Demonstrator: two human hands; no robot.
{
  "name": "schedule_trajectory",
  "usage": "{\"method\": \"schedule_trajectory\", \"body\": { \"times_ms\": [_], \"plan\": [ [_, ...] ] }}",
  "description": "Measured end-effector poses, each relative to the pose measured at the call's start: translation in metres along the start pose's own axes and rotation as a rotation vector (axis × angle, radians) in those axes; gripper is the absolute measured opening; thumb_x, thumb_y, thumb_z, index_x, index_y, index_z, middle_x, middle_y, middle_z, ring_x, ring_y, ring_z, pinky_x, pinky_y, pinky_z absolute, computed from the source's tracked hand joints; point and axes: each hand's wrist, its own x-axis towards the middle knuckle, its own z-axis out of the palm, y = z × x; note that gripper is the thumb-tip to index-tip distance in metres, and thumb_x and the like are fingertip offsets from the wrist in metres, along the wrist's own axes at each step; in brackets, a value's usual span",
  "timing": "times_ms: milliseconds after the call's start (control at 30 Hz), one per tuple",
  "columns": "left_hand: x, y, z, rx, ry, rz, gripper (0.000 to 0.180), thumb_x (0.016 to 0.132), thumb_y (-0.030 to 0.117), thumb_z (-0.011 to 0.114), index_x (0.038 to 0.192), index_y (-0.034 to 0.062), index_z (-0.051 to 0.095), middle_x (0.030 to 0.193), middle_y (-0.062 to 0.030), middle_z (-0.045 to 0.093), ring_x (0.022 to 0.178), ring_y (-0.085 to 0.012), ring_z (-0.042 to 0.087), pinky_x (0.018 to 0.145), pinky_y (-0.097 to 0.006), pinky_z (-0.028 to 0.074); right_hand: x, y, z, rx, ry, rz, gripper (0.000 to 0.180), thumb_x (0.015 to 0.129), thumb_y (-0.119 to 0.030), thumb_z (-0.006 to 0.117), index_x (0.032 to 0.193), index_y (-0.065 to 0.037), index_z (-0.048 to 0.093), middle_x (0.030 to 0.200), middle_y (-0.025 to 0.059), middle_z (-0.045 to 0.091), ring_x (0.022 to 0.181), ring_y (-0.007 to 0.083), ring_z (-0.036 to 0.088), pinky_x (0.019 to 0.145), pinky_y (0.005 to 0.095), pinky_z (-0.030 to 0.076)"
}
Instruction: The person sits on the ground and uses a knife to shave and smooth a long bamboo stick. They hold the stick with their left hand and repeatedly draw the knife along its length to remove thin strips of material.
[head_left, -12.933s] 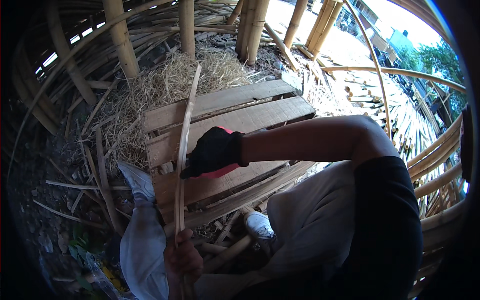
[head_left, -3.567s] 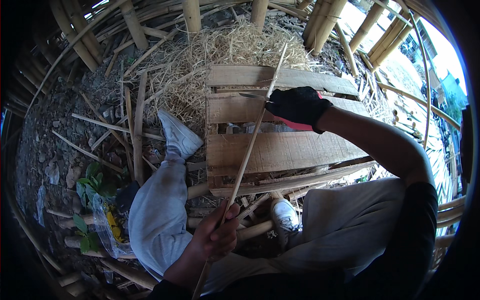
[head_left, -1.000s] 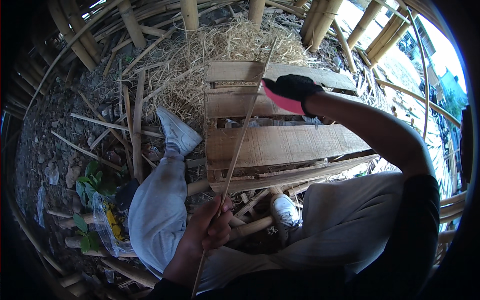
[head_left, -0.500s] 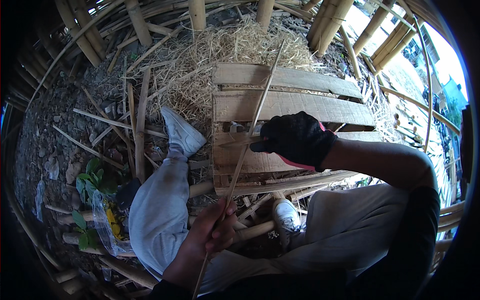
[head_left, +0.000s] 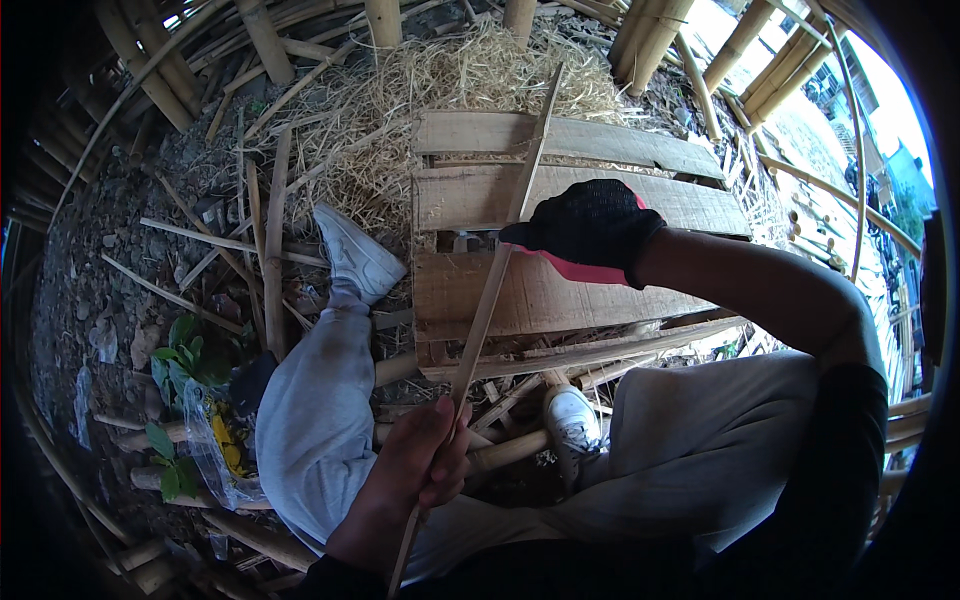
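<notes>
A long, thin bamboo strip [head_left: 482,318] slants from my lap up over a low slatted wooden table [head_left: 590,200]. My bare left hand [head_left: 425,455] is closed round its lower part, just off the table's near edge. Above the boards my right hand [head_left: 590,232], in a black and pink glove, is closed with its thumb against the strip's middle. It grips a knife, whose pointed blade showed across the strip half a second ago; the blade cannot be made out now. The strip's far end reaches past the table's back edge.
Straw-like shavings [head_left: 480,80] are heaped behind the table. Upright bamboo poles [head_left: 385,22] stand beyond. Loose bamboo pieces [head_left: 277,240] lie on the ground at left, near green leaves [head_left: 185,350] and a clear plastic bag [head_left: 215,455]. My white shoes [head_left: 360,255] flank the table's near left side.
My right hand has moved up and away along the strip, and its wrist has turned. The strip now shows a broader face. My left hand keeps its grip in nearly the same place.
</notes>
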Motion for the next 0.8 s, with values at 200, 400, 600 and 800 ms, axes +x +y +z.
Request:
{"method": "schedule_trajectory", "body": {
  "times_ms": [200, 400, 600, 800],
  "plan": [
    [0.001, 0.000, -0.009, -0.004, -0.068, -0.031, 0.038, 0.109, 0.048, 0.044, 0.102, 0.0108, 0.049, 0.057, 0.0026, 0.038, 0.035, -0.0058, 0.031, 0.034, -0.023, 0.023, -0.026, -0.034, 0.004, 0.031, 0.025, -0.252, 0.041, 0.106, -0.051, 0.040, 0.116, -0.028, 0.073, 0.094, 0.0091, 0.074, 0.086, 0.0321, 0.072, 0.077, 0.0454, 0.057],
    [0.000, 0.000, -0.009, -0.053, -0.067, -0.039, 0.038, 0.109, 0.049, 0.043, 0.101, 0.0117, 0.047, 0.055, 0.0042, 0.036, 0.034, -0.0050, 0.030, 0.033, -0.023, 0.023, -0.011, -0.009, 0.003, 0.132, 0.041, -0.156, 0.046, 0.107, -0.053, 0.039, 0.115, -0.025, 0.075, 0.102, 0.0059, 0.076, 0.095, 0.0293, 0.072, 0.085, 0.0417, 0.056],
    [0.005, -0.005, -0.017, -0.250, -0.155, -0.035, 0.035, 0.113, 0.041, 0.032, 0.101, 0.0117, 0.047, 0.053, 0.0058, 0.037, 0.030, -0.0050, 0.029, 0.028, -0.022, 0.022, -0.011, 0.002, 0.013, 0.042, 0.146, -0.228, 0.050, 0.107, -0.056, 0.036, 0.118, -0.024, 0.073, 0.099, 0.0078, 0.075, 0.091, 0.0341, 0.072, 0.082, 0.0451, 0.057],
    [0.005, -0.009, -0.020, -0.288, -0.167, -0.065, 0.035, 0.114, 0.040, 0.028, 0.103, 0.0126, 0.047, 0.053, 0.0053, 0.037, 0.030, -0.0048, 0.031, 0.028, -0.022, 0.024, -0.023, -0.018, 0.006, 0.078, 0.044, -0.169, 0.054, 0.106, -0.060, 0.034, 0.115, -0.026, 0.075, 0.104, 0.0138, 0.074, 0.101, 0.0360, 0.070, 0.091, 0.0473, 0.054]
  ]
}}
